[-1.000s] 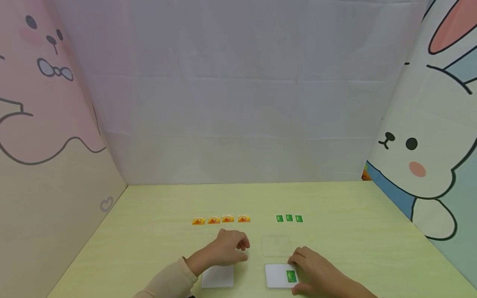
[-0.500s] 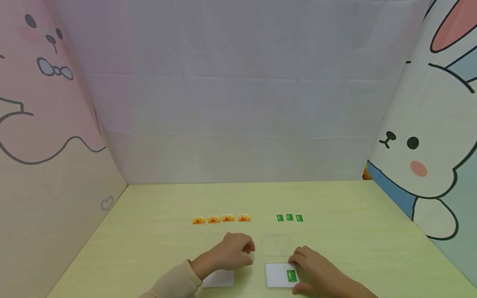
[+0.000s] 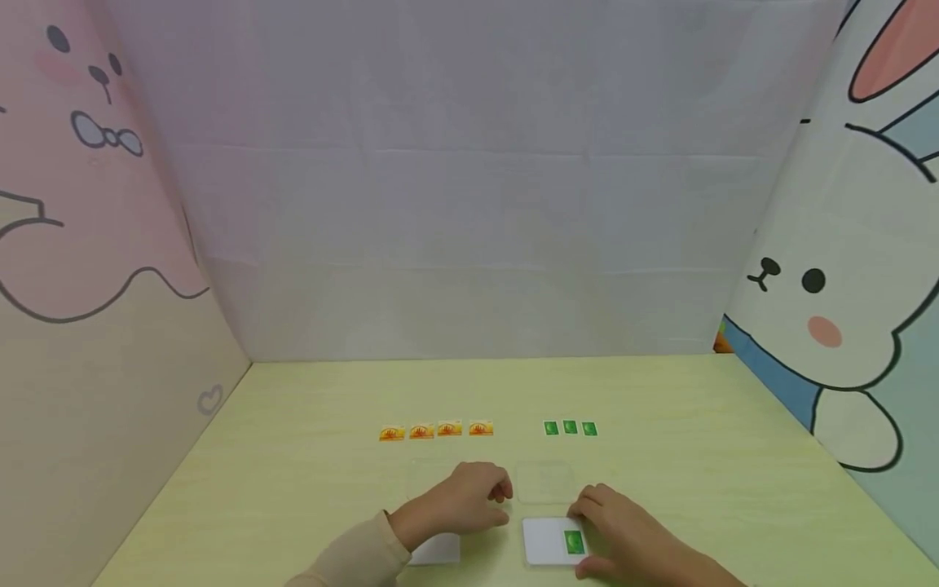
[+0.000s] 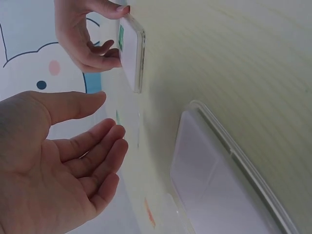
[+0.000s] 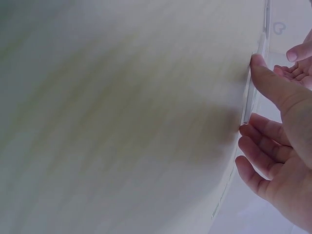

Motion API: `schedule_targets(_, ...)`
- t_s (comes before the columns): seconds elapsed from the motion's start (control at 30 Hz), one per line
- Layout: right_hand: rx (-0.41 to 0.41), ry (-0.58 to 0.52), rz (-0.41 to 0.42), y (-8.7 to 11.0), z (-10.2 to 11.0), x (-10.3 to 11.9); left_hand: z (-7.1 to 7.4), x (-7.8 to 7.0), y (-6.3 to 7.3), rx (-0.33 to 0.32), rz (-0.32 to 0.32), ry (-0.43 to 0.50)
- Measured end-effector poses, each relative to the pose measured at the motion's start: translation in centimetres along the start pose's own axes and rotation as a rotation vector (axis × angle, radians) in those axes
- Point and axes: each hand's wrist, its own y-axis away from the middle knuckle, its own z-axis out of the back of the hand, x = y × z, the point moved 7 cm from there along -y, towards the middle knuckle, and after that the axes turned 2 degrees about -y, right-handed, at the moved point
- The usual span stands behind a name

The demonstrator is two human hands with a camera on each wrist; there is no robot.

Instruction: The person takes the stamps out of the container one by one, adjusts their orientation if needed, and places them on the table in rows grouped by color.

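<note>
My right hand [image 3: 627,531] holds a flat clear plastic case with a white inside [image 3: 543,541] by its right end, fingers at the far edge and thumb at the near one. One small green sticker-like piece [image 3: 575,542] lies at that end of the case. My left hand [image 3: 473,499] hovers above the table with nothing in it, fingers loosely bent and thumb apart, as the left wrist view shows. Under the left forearm is a second white-filled case [image 4: 214,175], partly hidden in the head view.
Farther back lie a row of several orange-yellow pieces [image 3: 421,432] and three green pieces [image 3: 570,427]. Two clear lids, one left [image 3: 425,473] and one right [image 3: 544,483], lie beyond the cases. Cartoon-printed side walls and a pale back cloth [image 3: 469,244] enclose the table.
My left hand has drifted right and slightly nearer, toward the case in my right hand, uncovering part of the left lid. The right hand and its case stay in place.
</note>
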Motion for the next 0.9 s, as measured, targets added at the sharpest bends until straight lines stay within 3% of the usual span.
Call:
schedule_targets(0.3, -0.018, 0.02, 0.021, 0.0, 0.0, 0.2, -0.8, -0.6, -0.5, 0.019, 0.015, -0.01)
schedule_targets(0.53, -0.123, 0.046, 0.125, 0.2, 0.6, 0.5, -1.4, -1.6, -1.2, 0.014, -0.006, -0.057)
schedule_targets(0.9, -0.073, -0.002, 0.082, 0.1, 0.3, 0.3, -2.5, -2.7, -1.8, 0.015, -0.014, -0.089)
